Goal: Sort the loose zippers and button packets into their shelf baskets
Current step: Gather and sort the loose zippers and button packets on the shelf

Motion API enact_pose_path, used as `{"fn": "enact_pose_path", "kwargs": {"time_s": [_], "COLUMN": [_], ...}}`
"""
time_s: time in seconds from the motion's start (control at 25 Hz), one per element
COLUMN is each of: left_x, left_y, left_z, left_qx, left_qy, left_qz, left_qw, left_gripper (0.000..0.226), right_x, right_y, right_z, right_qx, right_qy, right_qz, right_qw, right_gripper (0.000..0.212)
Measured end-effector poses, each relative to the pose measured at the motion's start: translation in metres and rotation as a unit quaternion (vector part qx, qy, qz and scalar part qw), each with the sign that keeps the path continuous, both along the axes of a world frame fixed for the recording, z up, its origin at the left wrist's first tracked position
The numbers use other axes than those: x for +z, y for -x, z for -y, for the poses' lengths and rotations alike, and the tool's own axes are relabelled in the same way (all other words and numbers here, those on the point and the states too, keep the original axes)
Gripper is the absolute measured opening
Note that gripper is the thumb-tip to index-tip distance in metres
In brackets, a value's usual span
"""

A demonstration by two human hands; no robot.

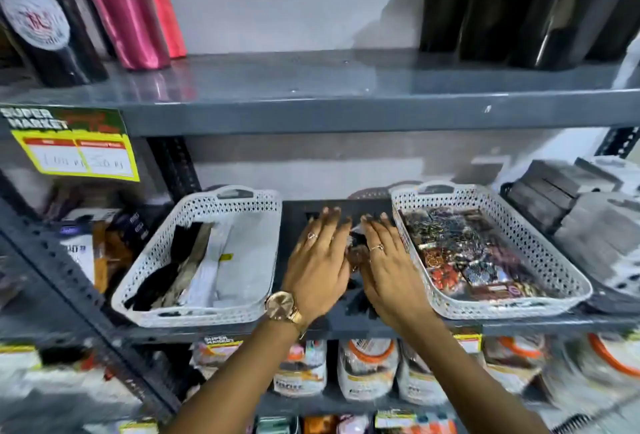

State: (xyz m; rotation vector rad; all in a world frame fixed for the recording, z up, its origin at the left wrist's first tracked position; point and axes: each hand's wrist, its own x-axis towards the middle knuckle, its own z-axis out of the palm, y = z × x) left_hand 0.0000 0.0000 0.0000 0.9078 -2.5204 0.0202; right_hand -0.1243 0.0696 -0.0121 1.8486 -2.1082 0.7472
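Two white perforated baskets stand on the grey middle shelf. The left basket (242,312) holds black, grey and white zippers (194,260). The right basket (561,277) is full of button packets (464,253). Between them lies a small loose pile of dark zippers and packets (356,253). My left hand (318,260), with a watch on its wrist, lies flat on the pile's left side. My right hand (388,260) lies flat on its right side. The fingers of both are extended and they cup the pile between them; most of the pile is hidden.
Pink and black rolls (128,11) and black containers with green tops (519,7) stand on the upper shelf (311,111). Grey and black boxes (571,205) are stacked at the right. Packaged goods (367,371) fill the lower shelf. A yellow price label (79,153) hangs at the left.
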Motion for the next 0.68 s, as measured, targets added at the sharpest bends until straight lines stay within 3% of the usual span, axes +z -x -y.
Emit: {"fn": "enact_pose_path", "kwargs": {"time_s": [0.12,0.24,0.36,0.48,0.56,0.68], "left_x": [-0.016,-0.029,-0.041,-0.049,-0.059,-0.065], "left_y": [0.02,0.041,0.056,0.061,0.058,0.053], "left_z": [0.019,0.03,0.049,0.071,0.084,0.098], "left_qx": [0.059,0.099,0.165,0.22,0.231,0.261], "left_qy": [-0.212,-0.251,-0.246,-0.31,-0.382,-0.47], "left_qz": [0.055,0.079,0.031,0.004,-0.011,-0.1], "left_qw": [0.974,0.96,0.955,0.925,0.895,0.837], "left_gripper": [0.049,0.047,0.058,0.06,0.068,0.085], "right_x": [-0.009,-0.014,-0.024,-0.037,-0.045,-0.047], "right_y": [0.007,0.012,0.027,0.039,0.043,0.049], "right_z": [0.019,0.039,0.062,0.075,0.075,0.077], "right_qx": [-0.039,-0.113,-0.19,-0.241,-0.251,-0.242], "right_qy": [-0.138,-0.247,-0.277,-0.296,-0.291,-0.277], "right_qz": [0.083,0.151,0.15,0.158,0.15,0.16], "right_qw": [0.986,0.95,0.93,0.91,0.911,0.916], "right_gripper": [0.049,0.04,0.043,0.046,0.044,0.045]}}
